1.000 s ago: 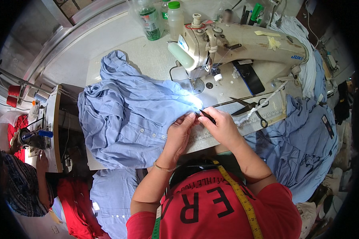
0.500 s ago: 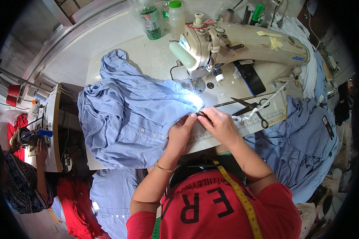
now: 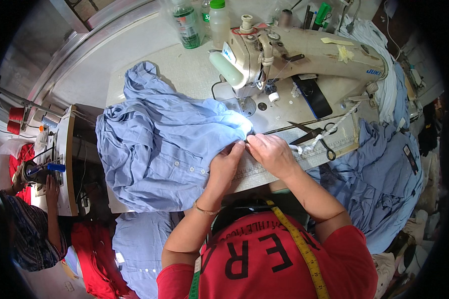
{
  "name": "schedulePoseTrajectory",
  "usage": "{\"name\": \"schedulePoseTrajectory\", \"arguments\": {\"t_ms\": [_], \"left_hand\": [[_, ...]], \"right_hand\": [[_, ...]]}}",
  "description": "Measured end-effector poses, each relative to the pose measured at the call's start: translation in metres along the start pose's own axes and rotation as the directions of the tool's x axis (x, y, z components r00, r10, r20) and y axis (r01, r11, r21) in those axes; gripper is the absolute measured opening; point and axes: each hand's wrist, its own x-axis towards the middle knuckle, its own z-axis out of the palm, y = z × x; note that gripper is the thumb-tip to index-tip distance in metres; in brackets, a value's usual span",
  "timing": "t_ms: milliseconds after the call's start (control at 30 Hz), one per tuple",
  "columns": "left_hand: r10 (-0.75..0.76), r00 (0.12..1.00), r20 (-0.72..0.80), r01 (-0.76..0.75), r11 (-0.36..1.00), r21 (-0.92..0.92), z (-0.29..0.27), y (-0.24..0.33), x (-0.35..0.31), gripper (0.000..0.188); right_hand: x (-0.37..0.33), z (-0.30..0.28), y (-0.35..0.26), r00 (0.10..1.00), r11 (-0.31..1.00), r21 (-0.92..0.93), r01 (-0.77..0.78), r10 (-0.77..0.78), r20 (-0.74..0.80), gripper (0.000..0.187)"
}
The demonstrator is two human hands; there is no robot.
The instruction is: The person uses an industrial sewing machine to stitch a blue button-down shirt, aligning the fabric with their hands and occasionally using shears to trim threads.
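A light blue button-up shirt (image 3: 159,134) lies bunched over the sewing table, its small white buttons running toward me. Its lit corner reaches close to the needle area of the sewing machine (image 3: 309,50). My left hand (image 3: 225,163) is closed, pinching the shirt's near right edge between thumb and fingers. Right beside it, my right hand (image 3: 272,153) is also closed, its fingertips pressed together at the same edge. A small dark bit shows between the fingertips, too tiny to make out. Black scissors (image 3: 314,135) lie just beyond my right hand.
A dark phone (image 3: 312,97) and a loose white button (image 3: 277,102) lie under the machine arm. Bottles (image 3: 219,24) stand at the back. More blue garments (image 3: 379,179) are heaped at right. At far left a co-worker's hand (image 3: 51,185) rests at another table.
My right hand has shifted slightly left, and its fingers have turned inward and closed more. The dark bit at the fingertips shows less. My left hand stays nearly in place.
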Motion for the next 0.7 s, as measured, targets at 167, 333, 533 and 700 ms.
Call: {"name": "schedulePoseTrajectory", "arguments": {"t_ms": [167, 333, 533, 700], "left_hand": [[0.004, 1.0, 0.028, -0.003, 0.998, -0.066, -0.0025, -0.0024, 0.0017, 0.027], [0.025, 1.0, 0.007, -0.024, 0.997, -0.077, -0.001, -0.0008, 0.0, 0.023], [0.028, 1.0, -0.005, -0.028, 0.99, -0.135, -0.001, -0.0017, 0.0004, 0.018], [0.024, 1.0, -0.012, -0.026, 0.987, -0.158, 0.0003, -0.0017, 0.0008, 0.019]], "right_hand": [[-0.0009, 0.0003, 0.0005, 1.0, 0.999, 0.036, -0.013, 0.013, 0.001, 0.015], [-0.0016, 0.0008, 0.0025, 1.0, 0.999, 0.047, -0.02, 0.019, 0.015, 0.015], [-0.0005, 0.001, 0.0025, 0.999, 0.999, 0.01, 0.03, -0.03, -0.026, 0.014], [0.0, -0.0002, 0.0008, 1.0, 1.0, 0.005, 0.016, -0.016, -0.012, 0.014]]}}
